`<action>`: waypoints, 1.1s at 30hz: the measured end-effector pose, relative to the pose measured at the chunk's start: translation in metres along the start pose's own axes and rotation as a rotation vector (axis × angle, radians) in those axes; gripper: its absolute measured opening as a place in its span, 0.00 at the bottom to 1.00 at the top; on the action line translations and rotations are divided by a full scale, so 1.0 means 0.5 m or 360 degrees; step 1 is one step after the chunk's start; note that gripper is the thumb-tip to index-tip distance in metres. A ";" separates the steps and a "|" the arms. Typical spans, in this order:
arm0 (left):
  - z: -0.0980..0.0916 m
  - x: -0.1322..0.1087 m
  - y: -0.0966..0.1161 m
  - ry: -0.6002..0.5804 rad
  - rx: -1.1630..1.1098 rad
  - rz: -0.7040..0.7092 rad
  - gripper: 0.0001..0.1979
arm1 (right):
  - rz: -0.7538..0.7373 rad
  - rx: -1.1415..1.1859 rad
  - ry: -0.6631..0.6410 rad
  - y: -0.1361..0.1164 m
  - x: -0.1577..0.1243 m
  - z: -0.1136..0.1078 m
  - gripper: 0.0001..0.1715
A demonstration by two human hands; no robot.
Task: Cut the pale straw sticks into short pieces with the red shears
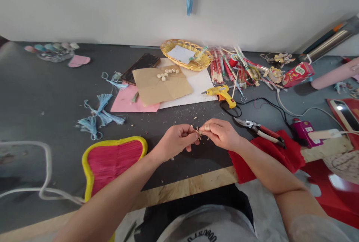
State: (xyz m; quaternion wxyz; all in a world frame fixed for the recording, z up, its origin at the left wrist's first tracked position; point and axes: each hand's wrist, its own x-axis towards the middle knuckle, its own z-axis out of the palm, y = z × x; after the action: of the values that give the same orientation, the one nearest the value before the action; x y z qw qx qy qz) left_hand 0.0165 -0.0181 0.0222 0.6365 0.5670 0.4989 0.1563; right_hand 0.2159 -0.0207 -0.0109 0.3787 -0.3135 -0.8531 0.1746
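My left hand (179, 139) and my right hand (222, 133) meet over the dark table, close to its front edge. Between their fingertips is a small cluster of short pale stick pieces (198, 133), pinched by both hands. How the pieces join is too small to make out. Short stick bits and crumbs lie on the tabletop around the fingers. Behind the hands, several small pale cube-like pieces (163, 78) rest on a sheet of brown paper (157, 94). To the right of that paper lies a yellow glue gun (223, 94), its nozzle pointing left.
Pruning shears (260, 132) lie on red cloth (286, 152) at the right. A wicker basket (165, 47) and bundled red-and-white sticks (215, 70) stand at the back. Blue tassels (102, 113) and a yellow-rimmed red panel (114, 161) are left. Cables cross the right side.
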 end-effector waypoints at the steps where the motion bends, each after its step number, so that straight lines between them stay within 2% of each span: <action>1: 0.000 0.000 -0.001 0.0002 0.0002 0.0002 0.12 | -0.0004 -0.0010 0.0001 0.000 0.000 0.000 0.03; 10: -0.004 0.002 -0.013 -0.0078 -0.0097 0.0073 0.14 | -0.0015 0.0001 0.0002 0.003 -0.005 0.001 0.04; 33: 0.001 -0.001 -0.006 -0.0047 -0.0131 0.0077 0.13 | -0.0104 -0.0006 0.0102 0.002 -0.003 0.000 0.05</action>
State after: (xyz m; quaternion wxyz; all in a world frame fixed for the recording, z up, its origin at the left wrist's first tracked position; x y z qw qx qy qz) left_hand 0.0153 -0.0198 0.0200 0.6625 0.5547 0.4687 0.1836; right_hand 0.2171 -0.0209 -0.0122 0.4108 -0.2917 -0.8506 0.1505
